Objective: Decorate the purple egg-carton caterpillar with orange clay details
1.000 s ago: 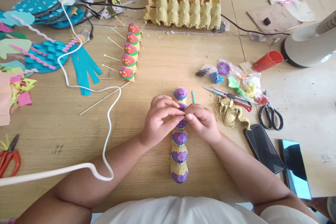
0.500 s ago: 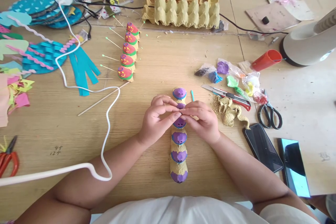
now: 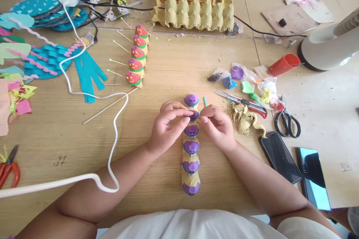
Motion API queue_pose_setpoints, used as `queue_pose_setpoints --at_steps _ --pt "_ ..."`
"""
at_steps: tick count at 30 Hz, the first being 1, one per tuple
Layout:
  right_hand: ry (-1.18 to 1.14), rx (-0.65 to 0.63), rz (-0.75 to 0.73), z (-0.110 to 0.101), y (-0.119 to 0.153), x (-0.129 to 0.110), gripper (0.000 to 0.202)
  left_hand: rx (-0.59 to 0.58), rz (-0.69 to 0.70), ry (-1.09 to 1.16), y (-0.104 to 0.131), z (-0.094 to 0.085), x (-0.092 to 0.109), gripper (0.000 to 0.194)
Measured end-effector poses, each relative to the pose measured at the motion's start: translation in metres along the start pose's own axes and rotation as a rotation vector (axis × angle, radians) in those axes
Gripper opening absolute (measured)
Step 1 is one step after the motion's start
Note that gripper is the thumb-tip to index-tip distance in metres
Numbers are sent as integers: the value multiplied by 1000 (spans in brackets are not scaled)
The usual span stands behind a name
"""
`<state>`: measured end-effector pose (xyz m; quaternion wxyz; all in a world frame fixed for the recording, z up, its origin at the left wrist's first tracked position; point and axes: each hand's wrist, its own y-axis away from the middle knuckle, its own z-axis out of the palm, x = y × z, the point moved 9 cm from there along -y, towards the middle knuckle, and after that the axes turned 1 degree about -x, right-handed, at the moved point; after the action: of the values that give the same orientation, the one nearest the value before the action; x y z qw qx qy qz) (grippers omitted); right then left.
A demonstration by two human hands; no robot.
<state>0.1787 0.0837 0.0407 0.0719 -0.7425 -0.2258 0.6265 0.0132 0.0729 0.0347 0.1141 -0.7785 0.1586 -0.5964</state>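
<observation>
the bumpy purple strip (image 3: 191, 131) lies on the wood table (image 3: 165, 63) by both hands. the left hand (image 3: 169, 125) is a little open; the right hand (image 3: 218, 127) is curled, but i can't tell how tight, or if either holds something tiny. egg boxes (image 3: 199, 14) sit at the back.

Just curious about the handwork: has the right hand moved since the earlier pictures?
Yes, the right hand has shifted slightly right: its fingertips, earlier over the purple-and-beige molded strip, are now just beyond its right edge.
</observation>
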Motion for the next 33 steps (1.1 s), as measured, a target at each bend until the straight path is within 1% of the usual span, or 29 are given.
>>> queue_pose_setpoints --at_steps 5,8,11,19,22,25,30,33 --pt "5 -20 2 2 -1 1 26 -36 66 -46 0 3 8 11" --pt "-2 -54 -26 6 -1 -2 26 -61 104 -84 -1 5 12 11" --pt "-6 -73 -22 9 -1 -3 26 -71 134 -126 0 6 15 9" --pt "-27 -135 -26 15 0 -4 27 -31 128 -146 0 2 14 4" --pt "-22 -114 -23 11 1 -3 25 -11 113 -126 -1 1 13 4" --pt "19 -92 -21 9 1 -2 15 -1 93 -118 -1 1 12 6" --pt "62 -82 -119 9 1 -8 13 -8 97 -121 -1 1 12 6" --pt "45 -58 -116 6 1 -7 9 -13 106 -118 -1 2 11 4"
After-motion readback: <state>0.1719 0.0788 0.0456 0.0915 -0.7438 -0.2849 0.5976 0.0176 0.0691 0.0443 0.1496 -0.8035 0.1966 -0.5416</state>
